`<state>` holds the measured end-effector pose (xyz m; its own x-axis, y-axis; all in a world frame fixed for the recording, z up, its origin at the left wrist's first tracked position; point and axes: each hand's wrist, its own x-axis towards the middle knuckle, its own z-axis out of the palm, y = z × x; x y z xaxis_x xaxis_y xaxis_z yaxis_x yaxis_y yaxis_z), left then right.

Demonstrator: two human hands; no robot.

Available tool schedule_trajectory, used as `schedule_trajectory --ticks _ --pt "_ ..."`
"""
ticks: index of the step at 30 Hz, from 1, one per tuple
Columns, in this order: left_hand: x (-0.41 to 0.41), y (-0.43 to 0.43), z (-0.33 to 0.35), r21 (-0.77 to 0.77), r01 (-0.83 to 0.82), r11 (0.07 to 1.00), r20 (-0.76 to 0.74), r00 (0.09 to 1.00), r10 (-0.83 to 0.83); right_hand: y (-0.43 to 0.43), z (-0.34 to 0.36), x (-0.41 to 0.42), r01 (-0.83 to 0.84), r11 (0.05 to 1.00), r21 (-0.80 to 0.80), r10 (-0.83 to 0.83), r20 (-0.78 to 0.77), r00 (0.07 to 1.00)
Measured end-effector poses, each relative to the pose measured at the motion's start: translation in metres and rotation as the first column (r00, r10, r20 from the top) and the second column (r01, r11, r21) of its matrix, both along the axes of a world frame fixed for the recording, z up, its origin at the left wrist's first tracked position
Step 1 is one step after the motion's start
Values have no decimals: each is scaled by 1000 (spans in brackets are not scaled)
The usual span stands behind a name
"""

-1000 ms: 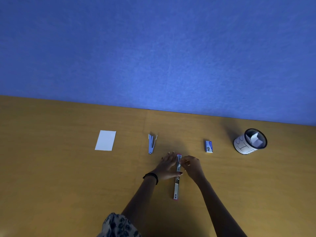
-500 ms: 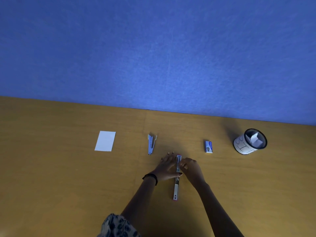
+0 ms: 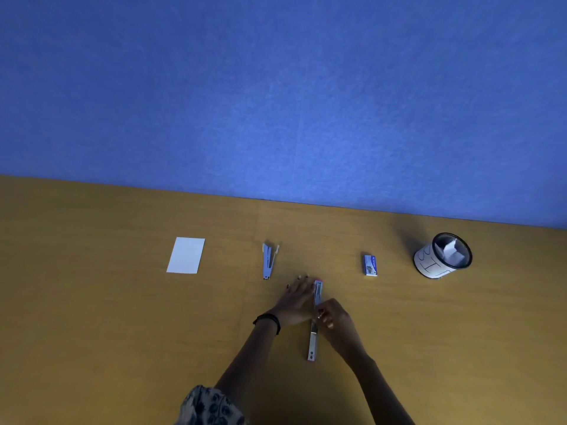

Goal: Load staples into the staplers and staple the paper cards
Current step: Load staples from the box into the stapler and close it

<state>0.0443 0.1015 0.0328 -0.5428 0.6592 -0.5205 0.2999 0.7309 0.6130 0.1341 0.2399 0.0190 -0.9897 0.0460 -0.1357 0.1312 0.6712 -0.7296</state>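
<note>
On the wooden worktop (image 3: 92, 302), farthest left, we see a white paper card (image 3: 186, 255) lying flat by itself. To its right lies a blue stapler (image 3: 268, 261), its two arms spread slightly apart at the far end, untouched. Nearer to us and right of that, a pink-edged stapler (image 3: 314, 320) is swung fully open and stretched in a long line pointing away from us. Our left hand (image 3: 296, 302), with a dark band (image 3: 270, 321) on the wrist, rests flat with fingers extended, pressed against the left side of the open stapler's far half. Our right hand (image 3: 334, 314) meets the stapler at its middle from the right; its fingers are curled in a pinch at the metal channel, though we cannot tell whether they hold staples. Farther right sits a small blue staple box (image 3: 370, 265), well apart from the hands. At the far right stands a black mesh cup (image 3: 443, 256) wrapped in a white label, with folded white paper inside.
</note>
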Motion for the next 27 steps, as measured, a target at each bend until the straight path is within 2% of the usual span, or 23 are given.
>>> schedule_trajectory --ticks 3,5,8,10,14,17,20,22,25,27 --pt "1 1 2 17 -29 999 25 999 29 1 3 -2 28 999 22 -27 -30 999" --pt "2 1 4 95 -137 986 88 988 129 3 6 -3 49 998 24 -48 -43 998" --pt "8 1 8 270 -430 862 184 901 392 3 9 -6 182 978 -100 -184 -10 983" --pt "11 3 12 305 -555 774 198 832 519 3 12 -7 238 957 -163 -241 1 970" --pt "12 13 14 201 -672 713 352 729 587 2 18 -10 267 923 -277 -281 -14 959" --pt "15 16 15 162 -678 717 370 715 593 3 21 -14 316 876 -365 -335 11 942" --pt "16 18 19 161 -703 692 476 670 570 4 26 -20 351 833 -428 -371 39 928" --pt "16 20 22 146 -765 628 574 582 576 3 30 -25 364 812 -457 -394 30 918" --pt "14 25 28 68 -868 491 692 396 604 1 35 -33 373 822 -430 -416 -8 909" --pt "13 28 32 29 -886 463 718 341 607 -1 36 -37 378 838 -394 -424 -34 905"
